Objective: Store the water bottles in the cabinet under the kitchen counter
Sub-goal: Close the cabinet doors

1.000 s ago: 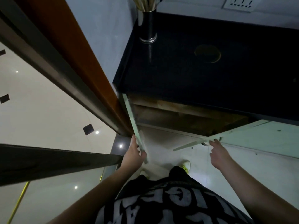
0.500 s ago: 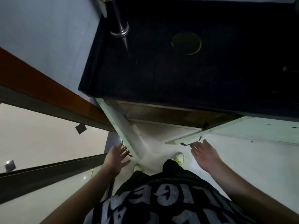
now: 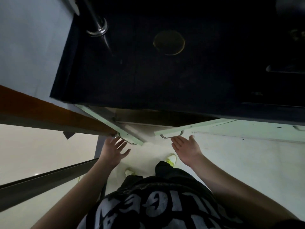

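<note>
Cabinet (image 3: 148,116) doors ajar, its inside dark.

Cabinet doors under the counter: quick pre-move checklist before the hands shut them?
1. Left hand free of objects: ok, fingers spread, holding nothing.
2. Right hand free of objects: ok, open and flat just below the right door handle.
3. Left door and right door both still ajar: ok, a gap shows between their edges.
4. Water bottles inside the cabinet: cannot tell, the interior is dark and hidden by the counter.
5. Nothing blocking the door swing: ok, only bare floor shows between the doors.
6. Left hand touching its handle: cannot tell.
</note>
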`<state>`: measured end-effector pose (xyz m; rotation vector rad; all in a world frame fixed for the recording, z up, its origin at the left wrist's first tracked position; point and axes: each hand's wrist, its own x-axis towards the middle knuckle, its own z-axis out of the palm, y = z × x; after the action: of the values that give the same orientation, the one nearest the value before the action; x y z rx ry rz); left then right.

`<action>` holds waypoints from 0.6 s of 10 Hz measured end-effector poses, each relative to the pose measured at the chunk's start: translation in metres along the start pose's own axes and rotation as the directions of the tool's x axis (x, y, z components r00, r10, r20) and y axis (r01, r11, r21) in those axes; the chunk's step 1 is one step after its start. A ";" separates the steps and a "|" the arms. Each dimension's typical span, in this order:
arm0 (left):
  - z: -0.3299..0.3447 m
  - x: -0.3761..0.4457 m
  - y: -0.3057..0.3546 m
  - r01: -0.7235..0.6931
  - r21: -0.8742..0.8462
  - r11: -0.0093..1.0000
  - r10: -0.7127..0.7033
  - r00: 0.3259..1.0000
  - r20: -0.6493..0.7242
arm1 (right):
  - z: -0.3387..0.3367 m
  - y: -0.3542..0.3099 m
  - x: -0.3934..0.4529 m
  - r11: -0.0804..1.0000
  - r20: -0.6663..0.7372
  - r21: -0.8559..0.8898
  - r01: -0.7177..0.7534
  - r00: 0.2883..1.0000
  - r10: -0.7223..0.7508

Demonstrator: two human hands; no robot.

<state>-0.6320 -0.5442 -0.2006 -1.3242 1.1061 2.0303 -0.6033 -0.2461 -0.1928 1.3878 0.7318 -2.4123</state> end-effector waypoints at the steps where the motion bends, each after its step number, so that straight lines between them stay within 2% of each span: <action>1: 0.015 0.003 0.005 -0.024 -0.058 0.998 0.025 1.000 0.010 | 0.005 -0.001 -0.002 0.994 0.061 -0.110 -0.004 0.998 0.011; 2: 0.028 0.009 0.005 -0.066 -0.083 0.994 0.064 0.998 -0.028 | 0.009 0.000 0.008 0.994 -0.009 -0.104 -0.029 1.000 0.028; 3: 0.034 0.018 0.004 -0.072 -0.137 0.988 0.066 0.997 -0.046 | 0.024 -0.001 0.011 0.998 -0.080 0.058 -0.040 0.996 0.045; 5: 0.051 0.022 0.018 -0.037 -0.239 0.970 0.056 0.996 0.071 | 0.053 -0.015 0.015 0.970 -0.047 0.231 -0.081 0.994 0.094; 6: 0.065 0.021 0.027 -0.035 -0.268 0.963 0.067 0.992 0.110 | 0.060 -0.017 0.018 0.981 -0.060 0.184 -0.057 0.996 0.069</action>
<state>-0.6946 -0.5065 -0.1965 -1.2907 0.8454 2.3278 -0.6636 -0.2644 -0.1783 1.5414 0.4832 -2.4454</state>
